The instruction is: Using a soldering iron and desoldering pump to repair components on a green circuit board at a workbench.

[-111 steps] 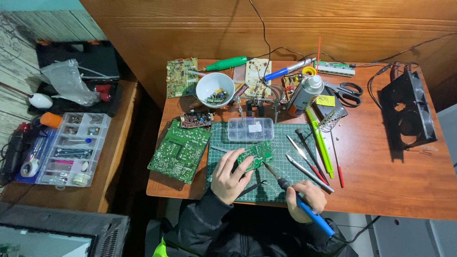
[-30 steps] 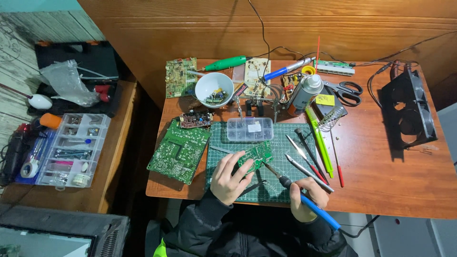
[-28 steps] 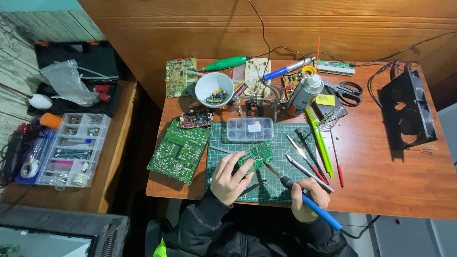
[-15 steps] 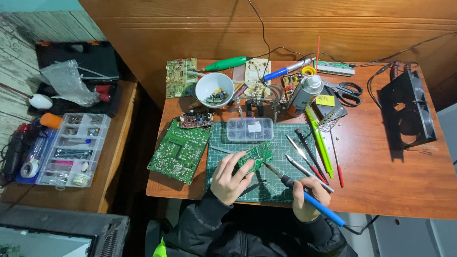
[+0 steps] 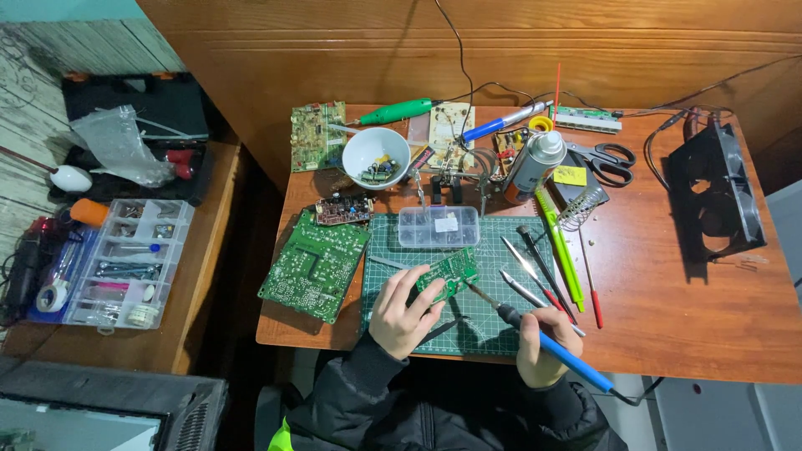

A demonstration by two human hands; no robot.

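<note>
My left hand point(image 5: 407, 311) grips a small green circuit board point(image 5: 451, 272), holding it tilted over the green cutting mat point(image 5: 489, 334). In my right hand point(image 5: 545, 347) is a blue-handled soldering iron point(image 5: 551, 342), fingers closed round the handle. Its metal tip points up and left and touches the board's right edge. Both hands sit near the desk's front edge.
A larger green circuit board point(image 5: 316, 263) lies left of the mat. A clear parts box point(image 5: 438, 225), a white bowl point(image 5: 376, 157), a spray can point(image 5: 535, 163), scissors point(image 5: 608, 160), screwdrivers and tweezers point(image 5: 535, 280) crowd the wooden desk point(image 5: 693, 309). A black fan point(image 5: 716, 196) stands right; an organiser tray point(image 5: 125, 260) sits left.
The soldering iron has shifted slightly, its tip staying at the small board. My left hand keeps its hold on the board in the same place.
</note>
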